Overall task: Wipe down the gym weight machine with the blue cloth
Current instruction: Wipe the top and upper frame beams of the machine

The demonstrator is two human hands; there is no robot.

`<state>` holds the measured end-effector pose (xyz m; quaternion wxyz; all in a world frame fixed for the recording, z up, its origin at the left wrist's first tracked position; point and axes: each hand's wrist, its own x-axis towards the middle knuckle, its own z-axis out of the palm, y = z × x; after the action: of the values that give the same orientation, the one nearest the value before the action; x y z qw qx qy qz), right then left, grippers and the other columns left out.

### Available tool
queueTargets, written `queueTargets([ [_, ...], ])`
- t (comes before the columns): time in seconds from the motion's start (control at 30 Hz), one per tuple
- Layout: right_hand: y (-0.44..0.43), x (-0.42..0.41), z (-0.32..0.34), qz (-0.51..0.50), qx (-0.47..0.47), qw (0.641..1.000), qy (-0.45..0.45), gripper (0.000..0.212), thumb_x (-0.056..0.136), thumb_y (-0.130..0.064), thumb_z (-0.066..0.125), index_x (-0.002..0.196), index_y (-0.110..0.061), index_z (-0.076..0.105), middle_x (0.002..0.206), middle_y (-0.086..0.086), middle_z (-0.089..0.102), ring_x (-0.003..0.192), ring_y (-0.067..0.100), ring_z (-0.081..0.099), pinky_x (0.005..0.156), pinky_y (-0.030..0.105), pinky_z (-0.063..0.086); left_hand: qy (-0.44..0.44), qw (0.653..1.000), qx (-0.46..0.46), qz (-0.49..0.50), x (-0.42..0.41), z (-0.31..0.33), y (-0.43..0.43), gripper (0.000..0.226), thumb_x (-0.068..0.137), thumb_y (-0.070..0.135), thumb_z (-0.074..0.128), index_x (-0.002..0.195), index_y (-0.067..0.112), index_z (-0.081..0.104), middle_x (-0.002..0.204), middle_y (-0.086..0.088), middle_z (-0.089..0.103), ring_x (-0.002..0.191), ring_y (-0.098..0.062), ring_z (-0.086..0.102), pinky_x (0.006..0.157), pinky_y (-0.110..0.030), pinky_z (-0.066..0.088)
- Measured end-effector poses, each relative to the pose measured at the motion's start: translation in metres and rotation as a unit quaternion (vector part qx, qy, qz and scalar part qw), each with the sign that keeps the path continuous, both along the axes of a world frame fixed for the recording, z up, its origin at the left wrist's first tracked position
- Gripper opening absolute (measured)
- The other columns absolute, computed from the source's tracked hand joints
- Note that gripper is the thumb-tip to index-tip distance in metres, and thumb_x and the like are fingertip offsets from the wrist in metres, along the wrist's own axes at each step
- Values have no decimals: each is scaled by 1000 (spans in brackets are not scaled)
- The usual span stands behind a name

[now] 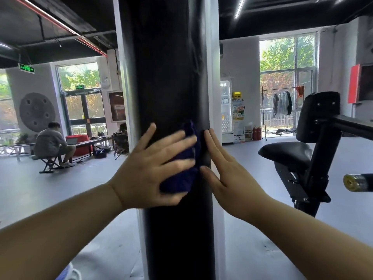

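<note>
Head view: left hand (153, 164), fingers (177, 138) spread, presses the blue cloth (181, 178) flat on the black upright (167, 67); right hand (228, 174) rests open alongside. Long overlapping strokes would serve best.

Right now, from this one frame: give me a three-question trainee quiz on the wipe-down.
1. True or false: the right hand lies flat, fingers straight, to the right of the blue cloth.
2. The cloth is pressed against: A) the seat, B) the black column, C) the floor.
3. Fill in: the ____ hand presses the cloth.
Key: 1 true; 2 B; 3 left hand.
</note>
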<state>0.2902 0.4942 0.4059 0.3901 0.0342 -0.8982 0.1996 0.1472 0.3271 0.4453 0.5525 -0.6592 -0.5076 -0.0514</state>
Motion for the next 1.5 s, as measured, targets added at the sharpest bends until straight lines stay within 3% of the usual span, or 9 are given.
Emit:
queueTargets([
  [0.13, 7, 0, -9, 1, 9, 1000, -4, 70, 104, -27, 40, 148, -49, -10, 157, -32, -11, 142, -15, -2, 102, -5, 5, 76, 996, -40, 24, 0, 36, 1, 36, 92, 43, 60, 121, 22, 57, 150, -8, 43, 141, -24, 40, 117, -59, 14],
  [0.3, 3, -3, -10, 3, -8, 1000, 3, 70, 104, -23, 39, 148, -50, -9, 157, -33, -10, 140, -19, -5, 102, -5, 5, -71, 992, 104, 16, 21, 69, 22, 45, 81, 35, 64, 121, 15, 64, 147, -10, 48, 140, -28, 40, 117, -61, 12],
  [0.53, 5, -1, -28, 9, -37, 999, 1, 67, 104, -27, 41, 150, -49, -3, 151, -40, 2, 141, -18, 5, 107, -2, 9, 115, 987, -114, 22, 8, 20, 15, 38, 86, 40, 62, 114, 16, 70, 138, -8, 58, 133, -25, 50, 118, -57, 19],
  [0.77, 4, -2, -32, 8, -64, 998, -11, 64, 103, -36, 37, 144, -54, -8, 140, -54, -9, 137, -23, -6, 100, -8, 2, -37, 995, 86, -15, -9, 53, -5, 38, 88, 27, 63, 123, 13, 56, 144, -14, 46, 137, -32, 43, 114, -63, 23],
  [0.9, -9, -3, -34, 13, -108, 994, 19, 62, 103, -31, 39, 142, -54, -3, 153, -38, 1, 140, -19, -2, 109, 0, 4, 34, 999, -37, 1, -23, -15, -19, 43, 91, 37, 59, 128, 17, 52, 149, -12, 41, 140, -31, 39, 116, -58, 23],
  [1.03, -15, -4, -36, 13, -120, 992, 35, 61, 103, -30, 41, 140, -55, -1, 153, -37, 3, 142, -17, 1, 111, 2, 5, 124, 985, -117, 14, -25, 20, -21, 46, 93, 41, 54, 133, 21, 48, 152, -6, 37, 140, -27, 38, 118, -52, 14],
  [1.23, -16, -2, -38, 28, -143, 989, 36, 60, 103, -32, 40, 141, -59, 3, 152, -41, 6, 140, -19, 5, 113, 6, 12, -71, 990, 115, -32, -15, 54, -4, 49, 91, 30, 58, 135, 13, 45, 151, -18, 36, 143, -36, 31, 115, -60, 21],
  [1.37, -18, -1, -44, 31, -139, 989, 31, 64, 103, -28, 42, 141, -62, 4, 156, -36, 8, 142, -16, 7, 120, 24, 19, -153, 985, 54, -60, -27, -40, -16, 50, 95, 36, 53, 139, 15, 40, 154, -20, 27, 150, -30, 13, 121, -45, 17],
  [1.5, -20, -1, -46, 26, -138, 990, 35, 65, 104, -25, 43, 141, -62, 4, 157, -35, 8, 143, -15, 6, 118, 20, 19, -63, 997, -35, -25, -34, -42, -29, 50, 96, 41, 51, 140, 21, 39, 156, -14, 28, 149, -28, 20, 117, -52, 22],
])
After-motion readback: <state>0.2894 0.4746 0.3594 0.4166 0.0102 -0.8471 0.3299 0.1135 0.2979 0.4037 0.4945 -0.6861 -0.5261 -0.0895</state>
